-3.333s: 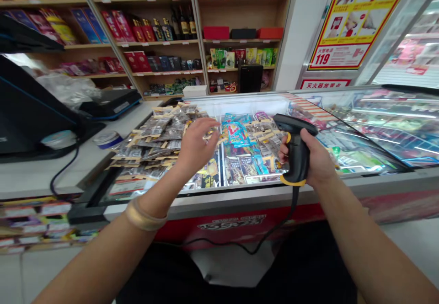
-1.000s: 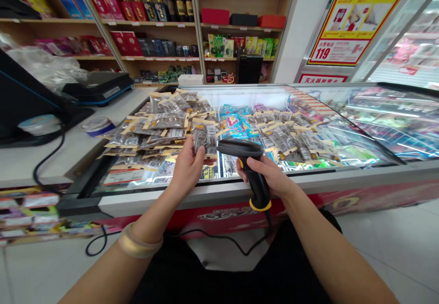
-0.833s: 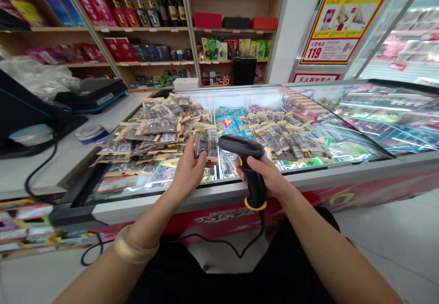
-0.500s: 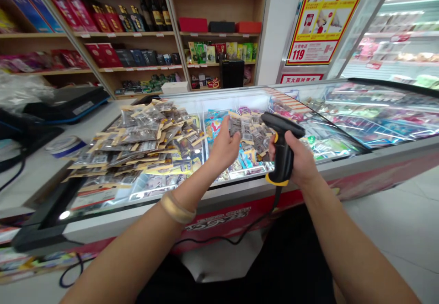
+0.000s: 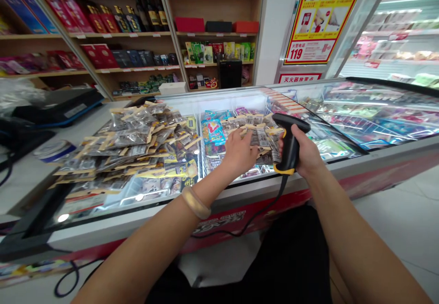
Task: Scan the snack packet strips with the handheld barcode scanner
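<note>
My right hand (image 5: 307,151) is wrapped round the grip of a black and yellow barcode scanner (image 5: 291,146), its head pointing left over the freezer. From the grip's bottom a black cable hangs down. My left hand (image 5: 242,151) reaches over a smaller group of small clear packets (image 5: 262,137) with tan edges and barcode labels. Its fingers are spread, with the fingertips at the packets; whether they touch one I cannot tell. A large heap of the same kind of packets (image 5: 132,141) lies to the left on the freezer's glass top.
The chest freezer (image 5: 164,212) has a grey rim and holds colourful frozen packs under glass. At the left, a counter carries a dark flat device (image 5: 73,105) and a roll of tape (image 5: 54,149). Shelves (image 5: 126,34) with boxes and bottles stand behind.
My left hand has moved right and down over the smaller packet group, its fingers now spread. My right hand with the scanner has shifted slightly right. The view has turned a little.
</note>
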